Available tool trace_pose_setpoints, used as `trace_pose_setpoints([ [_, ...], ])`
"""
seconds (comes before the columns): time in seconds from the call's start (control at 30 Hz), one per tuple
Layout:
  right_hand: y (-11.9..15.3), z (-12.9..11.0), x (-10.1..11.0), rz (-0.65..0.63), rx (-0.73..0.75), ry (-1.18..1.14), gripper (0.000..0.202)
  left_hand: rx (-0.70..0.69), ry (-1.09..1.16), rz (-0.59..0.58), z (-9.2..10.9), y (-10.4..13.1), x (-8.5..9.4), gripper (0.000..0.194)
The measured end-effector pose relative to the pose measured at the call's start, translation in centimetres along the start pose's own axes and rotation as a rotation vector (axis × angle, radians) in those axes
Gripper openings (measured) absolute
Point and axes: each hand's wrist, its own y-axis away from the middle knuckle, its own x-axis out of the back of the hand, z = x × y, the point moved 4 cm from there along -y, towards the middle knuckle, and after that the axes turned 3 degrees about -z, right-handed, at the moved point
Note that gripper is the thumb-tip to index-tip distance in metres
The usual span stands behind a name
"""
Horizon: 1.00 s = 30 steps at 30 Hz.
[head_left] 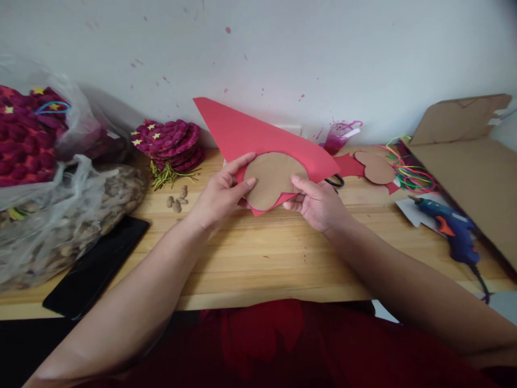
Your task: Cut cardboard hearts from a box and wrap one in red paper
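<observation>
A brown cardboard oval [271,180] lies against a large sheet of red paper [258,132], both held up over the wooden table. My left hand [226,191] grips the left edge, thumb on the cardboard and fingers at and behind the paper. My right hand [313,202] pinches the right edge, its thumb on the cardboard and its fingers beneath. Below the oval the red paper follows the curved edge narrowly and ends in a small pointed corner. Dark scissor handles [334,181] show behind my right hand, partly hidden.
Bags of shells or nuts [72,226] and a black phone [97,267] lie left. Magenta decorated pieces [169,141] stand behind. At right are a blue glue gun [454,226], coloured cords [412,175], another cardboard piece [375,167] and a cardboard box [468,178].
</observation>
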Motion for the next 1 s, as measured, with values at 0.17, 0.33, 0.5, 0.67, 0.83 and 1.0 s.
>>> trace_pose_setpoints([
  [0.17, 0.04, 0.00, -0.04, -0.002, -0.002, -0.009, 0.023, -0.005, -0.012, -0.017, -0.01, 0.05, -0.03, 0.065],
  [0.33, 0.00, 0.07, 0.06, 0.001, -0.008, 0.000, 0.024, 0.000, -0.003, -0.011, 0.11, 0.12, -0.11, 0.062],
  [0.5, 0.03, -0.02, -0.09, -0.006, -0.008, -0.002, 0.023, 0.001, 0.008, -0.010, 0.19, 0.20, -0.17, 0.060],
  [0.67, 0.08, -0.05, -0.21, -0.001, -0.011, -0.020, 0.021, -0.014, -0.014, -0.020, 0.17, 0.17, -0.11, 0.062],
  [0.83, 0.03, -0.05, -0.17, -0.005, -0.011, -0.017, 0.022, -0.018, -0.022, -0.017, 0.17, 0.17, -0.06, 0.061],
  [1.0, 0.03, -0.02, -0.20, -0.004, -0.012, -0.018, 0.022, -0.013, -0.057, -0.012, 0.27, 0.20, -0.09, 0.062],
])
